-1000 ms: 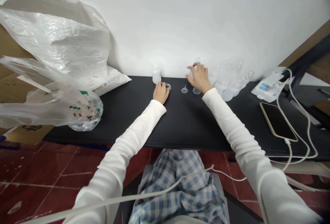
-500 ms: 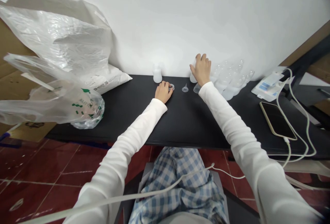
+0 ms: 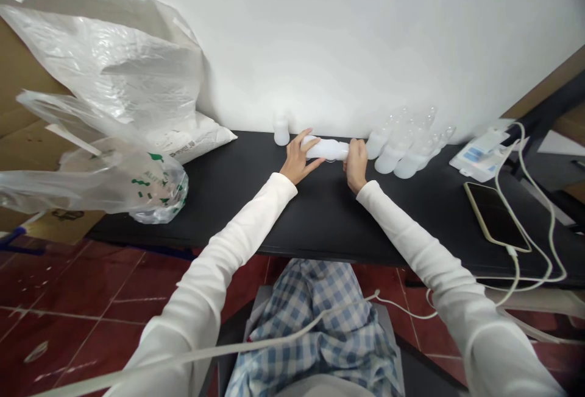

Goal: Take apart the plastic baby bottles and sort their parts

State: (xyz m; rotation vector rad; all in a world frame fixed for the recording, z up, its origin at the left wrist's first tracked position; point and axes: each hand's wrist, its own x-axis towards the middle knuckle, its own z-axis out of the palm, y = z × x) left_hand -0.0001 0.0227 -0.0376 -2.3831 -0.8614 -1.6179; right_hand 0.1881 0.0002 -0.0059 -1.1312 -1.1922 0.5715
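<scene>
A milky white baby bottle [image 3: 327,148] lies sideways between my hands, just above the black tabletop. My left hand [image 3: 298,159] wraps round its left end, thumb below and fingers above. Closed round the other end is my right hand [image 3: 356,164]; whatever its fingers cover there is hidden. A thin clear rim peeks out under the bottle, mostly covered by it. Against the wall, left of my hands, one more white bottle [image 3: 281,130] stands upright. To the right, several white bottles with clear domed tops [image 3: 406,147] are grouped close together.
At the left are a large white plastic sack [image 3: 114,62] and a clear bag with green print [image 3: 155,184]. A phone [image 3: 496,217] with a white cable [image 3: 551,214] and a blue-and-white package [image 3: 478,153] lie on the black table [image 3: 329,226] at the right.
My right hand has brought a bottle from near the wall towards the middle and tipped it sideways. My left hand has left the small clear ring and now grips the bottle too.
</scene>
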